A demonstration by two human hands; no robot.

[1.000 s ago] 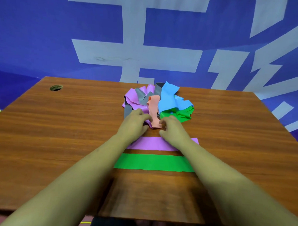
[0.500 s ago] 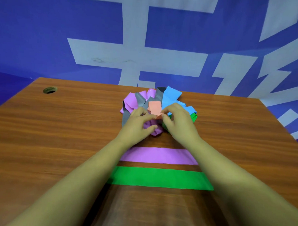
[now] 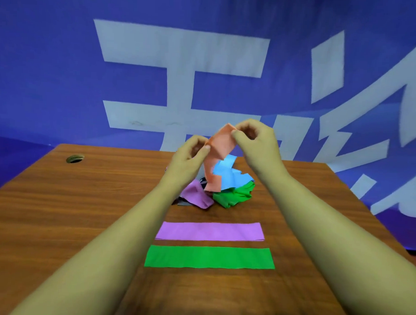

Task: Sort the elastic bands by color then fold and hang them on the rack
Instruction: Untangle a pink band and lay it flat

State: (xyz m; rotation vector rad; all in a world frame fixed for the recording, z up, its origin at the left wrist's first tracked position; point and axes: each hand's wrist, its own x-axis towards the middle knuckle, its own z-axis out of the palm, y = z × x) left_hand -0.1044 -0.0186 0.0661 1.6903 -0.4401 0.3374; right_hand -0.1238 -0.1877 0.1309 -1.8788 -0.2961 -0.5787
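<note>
Head view: left hand [image 3: 190,154] and right hand [image 3: 254,140] each pinch the top edge of the orange band [image 3: 216,157] in their fingers, its tail hanging onto the heap [image 3: 224,188] above the bench [image 3: 83,200]. Risk, I'd judge: the tail drags neighbours out, or tips onto the flat purple band [image 3: 209,231] and green band [image 3: 209,257]. Backdrop [image 3: 64,69] shows big white characters, cropped, unreadable; no rack seen.

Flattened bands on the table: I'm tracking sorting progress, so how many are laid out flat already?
2: a purple flat band nearer the pile, and a green flat band just in front of it, closer to the person. None appear hidden.
</note>
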